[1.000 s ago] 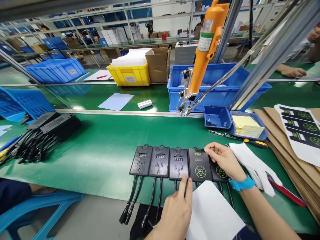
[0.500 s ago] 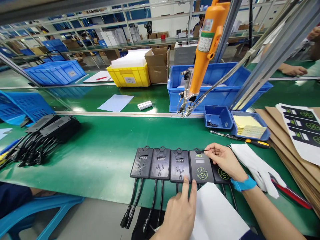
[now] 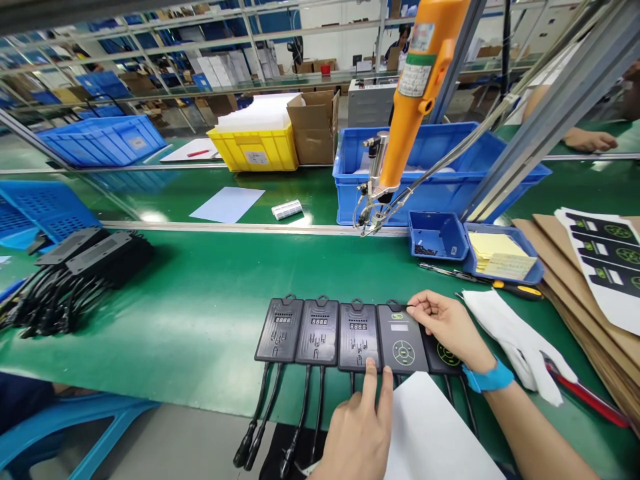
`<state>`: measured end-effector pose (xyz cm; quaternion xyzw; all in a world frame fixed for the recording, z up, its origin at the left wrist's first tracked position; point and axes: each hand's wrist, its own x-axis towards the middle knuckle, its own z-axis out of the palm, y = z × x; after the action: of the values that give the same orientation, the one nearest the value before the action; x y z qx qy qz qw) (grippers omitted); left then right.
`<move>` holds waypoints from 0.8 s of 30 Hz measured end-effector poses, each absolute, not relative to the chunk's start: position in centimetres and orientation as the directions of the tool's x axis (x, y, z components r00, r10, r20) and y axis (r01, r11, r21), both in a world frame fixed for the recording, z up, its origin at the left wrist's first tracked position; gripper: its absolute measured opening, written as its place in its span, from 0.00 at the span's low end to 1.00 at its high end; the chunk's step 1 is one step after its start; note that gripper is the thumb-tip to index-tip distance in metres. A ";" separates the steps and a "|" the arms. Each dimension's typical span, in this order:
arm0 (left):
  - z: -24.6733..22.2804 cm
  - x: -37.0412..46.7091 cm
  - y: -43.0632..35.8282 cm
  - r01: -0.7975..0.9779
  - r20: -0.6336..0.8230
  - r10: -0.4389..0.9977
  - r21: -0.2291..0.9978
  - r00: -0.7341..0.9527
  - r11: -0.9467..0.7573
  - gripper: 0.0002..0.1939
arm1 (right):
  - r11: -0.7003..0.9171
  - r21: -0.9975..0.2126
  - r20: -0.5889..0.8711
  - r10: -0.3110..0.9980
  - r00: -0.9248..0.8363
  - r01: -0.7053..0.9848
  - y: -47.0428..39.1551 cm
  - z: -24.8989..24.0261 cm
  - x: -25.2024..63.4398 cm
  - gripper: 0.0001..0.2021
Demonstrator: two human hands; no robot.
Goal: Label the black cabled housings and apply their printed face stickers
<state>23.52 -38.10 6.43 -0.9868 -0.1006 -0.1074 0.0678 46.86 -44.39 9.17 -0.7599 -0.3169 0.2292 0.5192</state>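
Five flat black controller boxes stand side by side at the table's front, their cables hanging down. Three on the left, such as the controller, show bare digit displays and buttons. Over the fourth lies a dark panel label with green ring markings; my right hand pinches its upper right corner. The fifth controller, partly hidden by that hand, bears similar green markings. My left hand has two fingers stretched to the lower edges of the third and fourth boxes. Its other fingers are curled over a white sheet, the grip mostly hidden.
Black units with cables are heaped on the left. An orange electric screwdriver hangs above a blue bin. A small screw tray, white glove, red-handled tool and label sheets lie to the right.
The view has shifted slightly. Both hands keep nearly the same places, the right still pinching the label corner and the left fingers still at the boxes' lower edges.
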 end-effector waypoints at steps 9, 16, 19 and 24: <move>8.8 23.4 -38.0 0.205 0.106 0.191 -0.137 0.976 -0.969 0.38 | -0.278 -0.924 -0.020 0.718 0.695 0.262 -44.3 9.2 46.7 0.18; 8.7 23.3 -38.0 0.210 0.126 0.192 -0.154 0.973 -0.965 0.39 | -0.286 -0.915 -0.011 0.722 0.692 0.284 -44.3 9.3 46.7 0.18; 8.4 23.2 -38.0 0.207 0.147 0.184 -0.166 0.972 -0.964 0.40 | -0.284 -0.916 -0.010 0.725 0.689 0.285 -44.1 9.4 46.7 0.18; 7.3 23.1 -37.7 0.178 0.232 0.140 -0.154 0.963 -0.972 0.39 | -0.282 -0.914 -0.008 0.729 0.684 0.290 -44.2 9.3 46.7 0.18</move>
<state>23.13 -37.71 7.25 -0.9868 -0.0805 -0.1106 0.0869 46.71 -44.23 9.34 -0.7701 -0.3310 0.2196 0.4992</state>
